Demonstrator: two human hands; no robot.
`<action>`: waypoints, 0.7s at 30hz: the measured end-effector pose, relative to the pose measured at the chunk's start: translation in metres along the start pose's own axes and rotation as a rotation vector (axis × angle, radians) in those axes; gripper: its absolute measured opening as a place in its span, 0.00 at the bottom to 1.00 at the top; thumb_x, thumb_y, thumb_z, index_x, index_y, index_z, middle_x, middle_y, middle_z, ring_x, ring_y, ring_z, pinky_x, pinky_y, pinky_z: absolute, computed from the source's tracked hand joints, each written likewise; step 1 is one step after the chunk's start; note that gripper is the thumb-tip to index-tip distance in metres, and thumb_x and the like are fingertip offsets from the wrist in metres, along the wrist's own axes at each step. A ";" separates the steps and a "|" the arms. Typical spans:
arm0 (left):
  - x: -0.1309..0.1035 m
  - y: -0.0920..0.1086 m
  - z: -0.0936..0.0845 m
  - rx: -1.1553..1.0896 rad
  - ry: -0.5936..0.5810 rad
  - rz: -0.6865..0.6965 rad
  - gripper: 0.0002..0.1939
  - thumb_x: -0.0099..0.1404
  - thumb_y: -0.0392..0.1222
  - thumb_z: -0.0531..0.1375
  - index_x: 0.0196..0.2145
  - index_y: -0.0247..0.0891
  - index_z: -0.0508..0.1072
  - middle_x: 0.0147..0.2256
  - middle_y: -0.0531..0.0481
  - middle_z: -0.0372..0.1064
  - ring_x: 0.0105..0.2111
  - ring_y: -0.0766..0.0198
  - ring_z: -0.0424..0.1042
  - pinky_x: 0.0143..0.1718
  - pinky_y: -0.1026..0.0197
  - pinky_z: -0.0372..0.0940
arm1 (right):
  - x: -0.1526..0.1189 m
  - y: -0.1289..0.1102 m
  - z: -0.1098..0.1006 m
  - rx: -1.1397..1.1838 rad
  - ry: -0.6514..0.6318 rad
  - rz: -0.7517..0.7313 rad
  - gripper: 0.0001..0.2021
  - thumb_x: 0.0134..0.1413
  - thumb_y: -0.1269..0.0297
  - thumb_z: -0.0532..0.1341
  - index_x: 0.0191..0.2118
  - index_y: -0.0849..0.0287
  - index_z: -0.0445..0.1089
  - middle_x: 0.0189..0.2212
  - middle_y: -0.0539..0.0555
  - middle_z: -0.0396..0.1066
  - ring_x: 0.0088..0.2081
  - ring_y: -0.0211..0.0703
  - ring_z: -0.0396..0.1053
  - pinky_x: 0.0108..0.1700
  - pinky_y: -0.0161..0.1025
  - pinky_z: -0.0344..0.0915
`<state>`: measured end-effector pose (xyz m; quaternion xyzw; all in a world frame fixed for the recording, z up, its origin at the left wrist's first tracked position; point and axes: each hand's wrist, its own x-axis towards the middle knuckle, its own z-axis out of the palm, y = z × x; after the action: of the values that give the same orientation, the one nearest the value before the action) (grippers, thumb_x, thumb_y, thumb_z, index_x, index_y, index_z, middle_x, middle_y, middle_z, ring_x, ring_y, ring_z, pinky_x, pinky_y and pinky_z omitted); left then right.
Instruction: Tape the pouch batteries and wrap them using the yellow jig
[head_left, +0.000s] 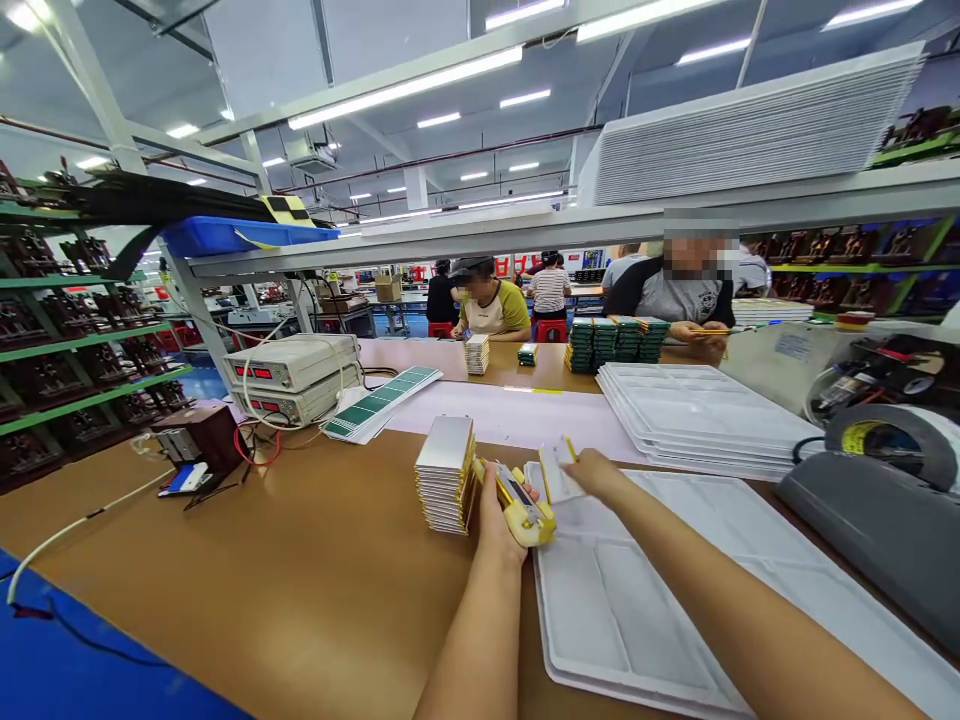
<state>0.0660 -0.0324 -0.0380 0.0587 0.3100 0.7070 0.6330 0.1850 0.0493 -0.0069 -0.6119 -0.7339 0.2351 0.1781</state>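
Note:
My left hand (501, 515) is closed around a yellow and cream block-like fixture (534, 522) with a grey and dark strip along its top. To the right, my right hand (598, 474) pinches the edge of a flat silver-white battery cell (556, 472) with yellow edges. That cell is tilted over the far left corner of a white plastic tray (551, 620). Left of my left hand stands a tall stack of flat silver cells (444, 472) with yellow edges. The fingertips of both hands are partly hidden.
Stacked white trays (675, 400) lie at the back right, near a tape roll (892, 445) and a grey machine cover (877, 540). Two meters (292, 375) and a small dark device (196, 445) with wires stand left. Co-workers (491, 305) sit across the table beneath an overhead shelf (480, 235).

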 end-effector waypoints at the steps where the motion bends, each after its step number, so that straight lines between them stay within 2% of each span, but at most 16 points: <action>1: -0.001 -0.001 0.001 -0.007 -0.029 0.005 0.25 0.45 0.61 0.58 0.28 0.34 0.67 0.22 0.48 0.64 0.23 0.63 0.67 0.25 0.60 0.64 | 0.000 -0.001 -0.009 0.010 0.010 -0.008 0.15 0.52 0.61 0.51 0.34 0.68 0.68 0.31 0.63 0.71 0.30 0.44 0.68 0.25 0.34 0.56; 4: -0.008 -0.003 0.007 -0.066 -0.170 0.013 0.25 0.47 0.60 0.57 0.33 0.35 0.69 0.25 0.46 0.68 0.26 0.59 0.69 0.28 0.57 0.64 | -0.008 -0.011 -0.027 0.051 -0.011 -0.092 0.18 0.55 0.59 0.47 0.37 0.67 0.67 0.34 0.61 0.70 0.32 0.41 0.67 0.26 0.32 0.56; 9: -0.021 -0.006 0.013 -0.153 -0.312 0.019 0.24 0.53 0.56 0.54 0.42 0.37 0.68 0.37 0.43 0.70 0.37 0.55 0.68 0.36 0.55 0.63 | -0.051 -0.036 -0.026 0.072 -0.131 -0.252 0.11 0.51 0.61 0.53 0.35 0.61 0.67 0.32 0.54 0.71 0.31 0.38 0.67 0.28 0.31 0.56; 12: -0.025 -0.004 0.011 -0.154 -0.387 -0.029 0.26 0.54 0.57 0.53 0.44 0.36 0.67 0.38 0.43 0.69 0.40 0.55 0.67 0.40 0.54 0.61 | -0.080 -0.036 -0.030 -0.109 0.017 -0.311 0.13 0.53 0.57 0.50 0.36 0.58 0.66 0.34 0.54 0.71 0.35 0.43 0.66 0.29 0.34 0.55; 14: -0.026 -0.002 0.009 -0.158 -0.431 -0.029 0.27 0.54 0.59 0.52 0.44 0.36 0.66 0.38 0.42 0.69 0.40 0.54 0.67 0.40 0.53 0.61 | -0.095 -0.021 -0.037 -0.226 0.144 -0.313 0.16 0.55 0.55 0.45 0.35 0.57 0.66 0.35 0.55 0.70 0.36 0.44 0.66 0.30 0.35 0.54; 16: -0.027 -0.001 0.008 -0.153 -0.488 -0.033 0.30 0.53 0.61 0.51 0.45 0.35 0.65 0.37 0.41 0.69 0.39 0.54 0.67 0.41 0.51 0.60 | -0.105 0.007 -0.042 -0.253 0.179 -0.274 0.18 0.56 0.53 0.42 0.33 0.56 0.65 0.34 0.54 0.70 0.35 0.44 0.66 0.28 0.35 0.53; 21: -0.026 -0.002 0.009 -0.092 -0.548 -0.023 0.30 0.53 0.60 0.51 0.47 0.36 0.63 0.38 0.40 0.68 0.37 0.54 0.68 0.41 0.49 0.60 | -0.114 0.105 -0.036 -0.223 0.068 -0.107 0.19 0.54 0.50 0.42 0.31 0.54 0.64 0.31 0.53 0.69 0.31 0.44 0.66 0.26 0.36 0.54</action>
<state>0.0771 -0.0530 -0.0241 0.2155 0.0952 0.6709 0.7032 0.3119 -0.0435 -0.0335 -0.5954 -0.7807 0.1214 0.1459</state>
